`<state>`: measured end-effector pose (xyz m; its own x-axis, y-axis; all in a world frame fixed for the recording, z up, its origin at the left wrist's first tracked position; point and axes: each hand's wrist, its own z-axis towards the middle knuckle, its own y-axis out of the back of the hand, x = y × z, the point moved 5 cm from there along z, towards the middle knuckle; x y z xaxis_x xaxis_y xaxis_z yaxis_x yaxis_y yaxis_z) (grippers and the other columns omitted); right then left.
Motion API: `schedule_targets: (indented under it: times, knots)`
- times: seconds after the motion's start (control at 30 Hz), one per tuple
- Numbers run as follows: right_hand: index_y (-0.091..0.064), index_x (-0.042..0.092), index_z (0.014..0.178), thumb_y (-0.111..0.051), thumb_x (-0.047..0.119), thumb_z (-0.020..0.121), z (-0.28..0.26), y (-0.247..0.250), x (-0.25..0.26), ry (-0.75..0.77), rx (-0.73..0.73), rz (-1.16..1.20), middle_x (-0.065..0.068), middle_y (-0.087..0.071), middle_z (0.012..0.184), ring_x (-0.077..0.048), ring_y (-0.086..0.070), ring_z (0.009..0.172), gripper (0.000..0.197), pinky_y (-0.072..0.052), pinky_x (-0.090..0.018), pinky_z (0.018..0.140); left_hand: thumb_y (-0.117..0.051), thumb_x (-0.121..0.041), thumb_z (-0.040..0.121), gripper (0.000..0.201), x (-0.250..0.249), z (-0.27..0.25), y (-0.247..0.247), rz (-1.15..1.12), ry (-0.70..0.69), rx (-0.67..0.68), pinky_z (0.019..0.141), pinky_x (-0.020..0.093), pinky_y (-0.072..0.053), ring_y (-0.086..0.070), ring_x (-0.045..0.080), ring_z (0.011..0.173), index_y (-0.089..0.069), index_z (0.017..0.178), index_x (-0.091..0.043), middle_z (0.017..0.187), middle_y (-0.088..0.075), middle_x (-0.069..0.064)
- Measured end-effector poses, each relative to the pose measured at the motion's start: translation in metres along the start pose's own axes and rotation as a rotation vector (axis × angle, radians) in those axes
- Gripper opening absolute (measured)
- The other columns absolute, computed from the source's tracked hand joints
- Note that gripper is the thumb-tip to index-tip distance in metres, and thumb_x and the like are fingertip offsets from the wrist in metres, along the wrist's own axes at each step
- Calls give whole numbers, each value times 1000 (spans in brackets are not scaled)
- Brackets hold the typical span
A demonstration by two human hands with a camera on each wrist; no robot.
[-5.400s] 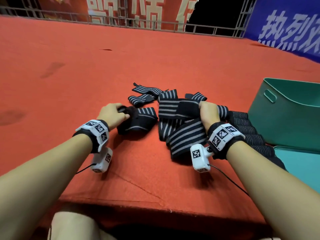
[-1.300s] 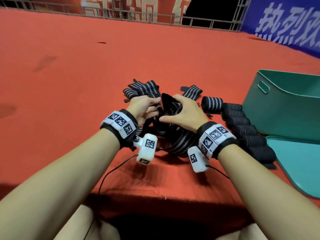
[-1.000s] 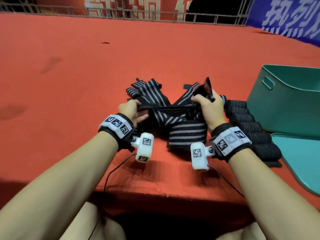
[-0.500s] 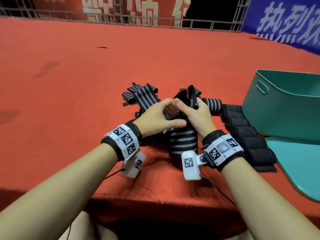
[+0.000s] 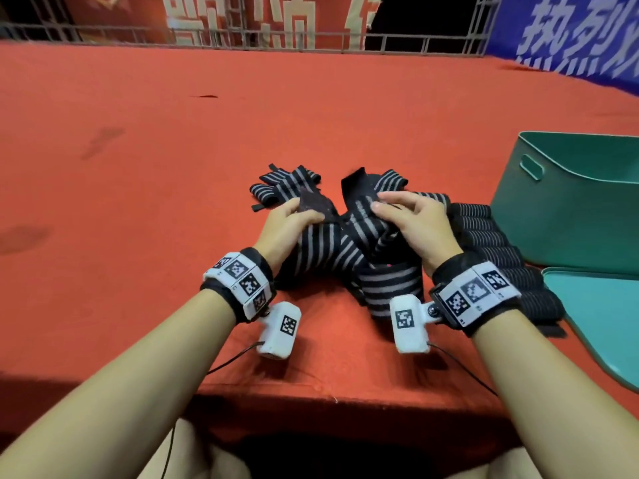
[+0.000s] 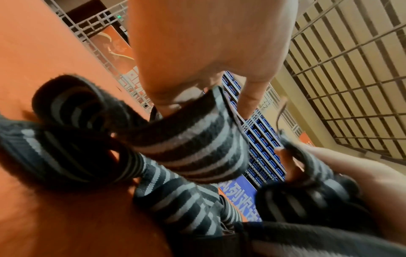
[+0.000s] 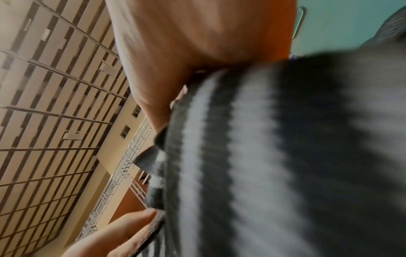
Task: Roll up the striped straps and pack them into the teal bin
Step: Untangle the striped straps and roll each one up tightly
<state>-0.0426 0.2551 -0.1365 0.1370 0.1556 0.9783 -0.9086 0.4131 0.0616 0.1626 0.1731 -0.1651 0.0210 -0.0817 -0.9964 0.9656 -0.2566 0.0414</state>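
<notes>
A black strap with grey stripes (image 5: 332, 247) lies tangled on the red table between my hands. My left hand (image 5: 290, 223) pinches its dark end patch, and in the left wrist view the striped strap (image 6: 197, 144) curls under the thumb. My right hand (image 5: 411, 219) grips another stretch of the same strap, which fills the right wrist view as blurred striped cloth (image 7: 263, 156). A partly wound roll (image 5: 390, 288) sits below my right wrist. Several rolled straps (image 5: 484, 236) lie in a row to the right. The teal bin (image 5: 570, 202) stands at the far right.
More loose striped straps (image 5: 287, 183) lie behind my hands. A teal lid (image 5: 601, 316) lies flat in front of the bin. The table's front edge (image 5: 311, 395) runs close below my wrists. Railings and banners stand at the back.
My hands, close together half a second ago, have drawn apart. The strap is now stretched and twisted between them, with the left hand holding the dark end patch.
</notes>
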Motion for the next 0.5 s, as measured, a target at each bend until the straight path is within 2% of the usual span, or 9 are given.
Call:
schedule_targets:
  times: [0.07,0.13,0.17,0.23,0.3,0.4,0.47,0.5]
  knots:
    - [-74,9,104,-73,3,92,-6,-12,0,0,77,-41,4,-74,93,8,-69,75,14,-52,-10,70,-70,-13,94,17,-1,-3,-5,9,-65,-17,96,49,-57,-74,29,101,-73,106,-1,106,-77,14]
    - [-73,14,95,-71,1,92,-10,-20,1,15,127,-111,6,-72,86,8,-67,70,13,-52,-12,70,-66,-18,98,16,-3,-1,-9,43,-148,-23,93,46,-56,-73,23,99,-72,106,-5,105,-77,8]
    - [-72,14,90,-71,1,92,-11,-22,3,19,132,-135,5,-72,83,5,-66,71,14,-53,-15,72,-63,-20,100,18,-5,-3,-11,50,-184,-24,91,42,-55,-71,19,97,-71,106,-5,103,-76,5]
    - [-71,11,87,-70,4,90,-11,-25,6,-1,128,-138,-1,-71,82,-7,-67,75,8,-54,-28,73,-59,-30,98,31,-9,-5,-12,70,-231,-42,80,37,-49,-61,14,84,-66,98,1,90,-67,2]
    - [-69,12,86,-68,8,91,-15,-30,8,-42,147,-106,-1,-69,82,-13,-67,76,6,-51,-31,67,-62,-35,95,42,-12,-5,-12,28,-228,-57,72,36,-42,-51,15,77,-59,88,6,80,-56,6]
    - [-69,13,87,-70,17,94,-20,-39,7,-78,176,-56,-6,-70,83,-14,-67,75,8,-50,-33,64,-68,-22,97,22,-10,-5,-15,-114,-159,-67,73,33,-50,-62,14,79,-72,86,-3,83,-70,4]
    - [-71,7,93,-73,19,94,-20,-42,2,-79,160,-46,-12,-75,87,-15,-70,77,12,-53,-31,66,-67,-16,98,13,-11,-6,-16,-152,-151,-47,77,33,-56,-70,14,86,-75,101,-6,94,-77,4]
    - [-72,4,96,-73,18,94,-20,-43,0,-94,151,-23,-11,-77,88,-16,-72,77,14,-55,-30,67,-67,-13,98,14,-12,-7,-16,-175,-156,-36,80,32,-57,-72,14,91,-75,108,-8,99,-78,4]
